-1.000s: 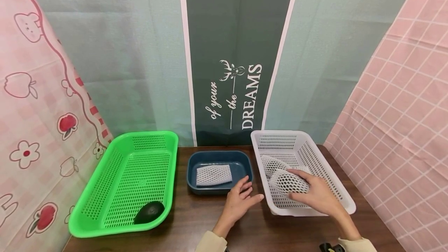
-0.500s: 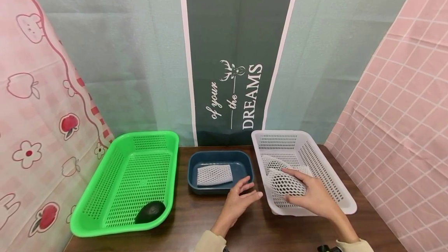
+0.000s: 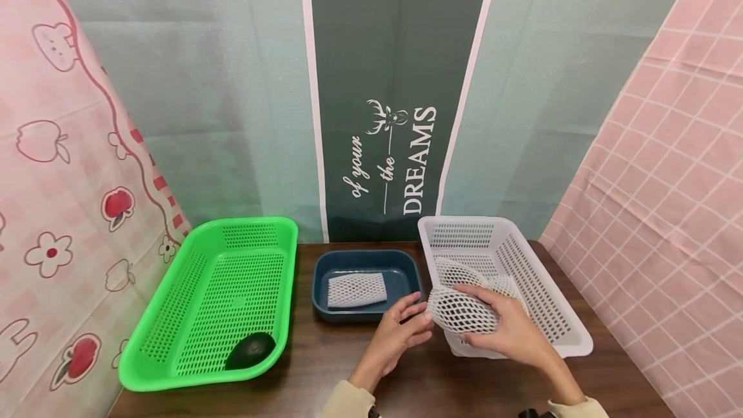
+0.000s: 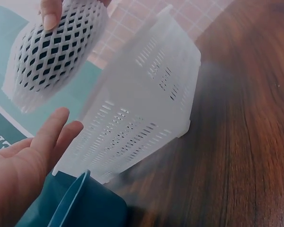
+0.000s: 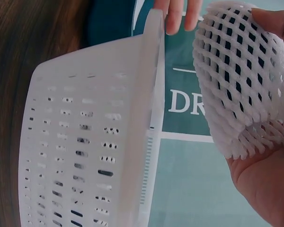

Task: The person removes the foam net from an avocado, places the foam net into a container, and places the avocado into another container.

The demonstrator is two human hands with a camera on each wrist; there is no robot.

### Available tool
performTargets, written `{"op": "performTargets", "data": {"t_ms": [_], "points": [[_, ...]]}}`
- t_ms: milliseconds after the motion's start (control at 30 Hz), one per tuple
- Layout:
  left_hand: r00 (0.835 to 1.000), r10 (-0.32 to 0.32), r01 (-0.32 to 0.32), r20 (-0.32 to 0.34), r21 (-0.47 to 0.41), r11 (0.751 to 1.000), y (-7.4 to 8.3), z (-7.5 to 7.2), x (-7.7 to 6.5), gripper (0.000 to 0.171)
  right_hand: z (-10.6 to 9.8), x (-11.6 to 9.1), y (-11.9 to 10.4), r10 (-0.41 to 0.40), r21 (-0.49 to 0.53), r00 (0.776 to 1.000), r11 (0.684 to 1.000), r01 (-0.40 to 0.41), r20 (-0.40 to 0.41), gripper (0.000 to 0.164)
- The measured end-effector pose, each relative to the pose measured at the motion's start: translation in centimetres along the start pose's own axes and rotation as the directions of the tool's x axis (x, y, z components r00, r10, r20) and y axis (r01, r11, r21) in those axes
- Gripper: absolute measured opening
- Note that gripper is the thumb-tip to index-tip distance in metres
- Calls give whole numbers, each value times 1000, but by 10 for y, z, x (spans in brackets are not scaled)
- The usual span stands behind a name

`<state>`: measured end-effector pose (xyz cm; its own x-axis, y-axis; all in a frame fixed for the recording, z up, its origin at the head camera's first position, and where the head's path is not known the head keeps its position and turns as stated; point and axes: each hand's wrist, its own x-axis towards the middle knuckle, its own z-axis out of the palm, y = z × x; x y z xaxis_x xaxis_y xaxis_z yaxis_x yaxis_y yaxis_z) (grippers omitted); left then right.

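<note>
A dark oval fruit in a white foam net (image 3: 464, 312), which looks like an avocado, is gripped by my right hand (image 3: 513, 334) over the near left rim of the white basket (image 3: 557, 263). My left hand (image 3: 397, 334) is just left of it, with fingers spread. In the left wrist view a gap shows between the left fingers (image 4: 52, 130) and the netted avocado (image 4: 57, 52). More netted fruit (image 3: 458, 273) lies inside the white basket, partly hidden behind the right hand. The right wrist view shows the net's loose end (image 5: 255, 139) near the palm.
A blue tray (image 3: 400, 276) in the middle holds a flat white foam net (image 3: 356, 290). At left, a green basket (image 3: 287, 276) has a bare dark avocado (image 3: 251, 349) in its near corner. Brown wooden table (image 3: 325, 366) lies under everything, with curtains behind and at both sides.
My right hand has lifted the netted avocado and moved it left, from inside the white basket to its rim near my left hand. The left hand has hardly moved.
</note>
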<state>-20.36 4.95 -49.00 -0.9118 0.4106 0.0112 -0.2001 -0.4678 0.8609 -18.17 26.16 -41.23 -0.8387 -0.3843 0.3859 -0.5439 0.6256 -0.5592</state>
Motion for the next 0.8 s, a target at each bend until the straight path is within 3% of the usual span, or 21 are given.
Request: {"op": "performTargets", "data": {"t_ms": [133,500,800], "points": [[1000,8,-8,21,-23,1000,1,0,0,60,-1,4,-16,-35,38,999,999,34,20,68],[1000,19,-18,20,-47,999,4,0,-1,49,8,7,-21,-78,112,996,991,72,52,67],[998,29,-26,58,-50,998,5,0,-2,43,22,4,7,-84,103,994,992,76,74,69]]}}
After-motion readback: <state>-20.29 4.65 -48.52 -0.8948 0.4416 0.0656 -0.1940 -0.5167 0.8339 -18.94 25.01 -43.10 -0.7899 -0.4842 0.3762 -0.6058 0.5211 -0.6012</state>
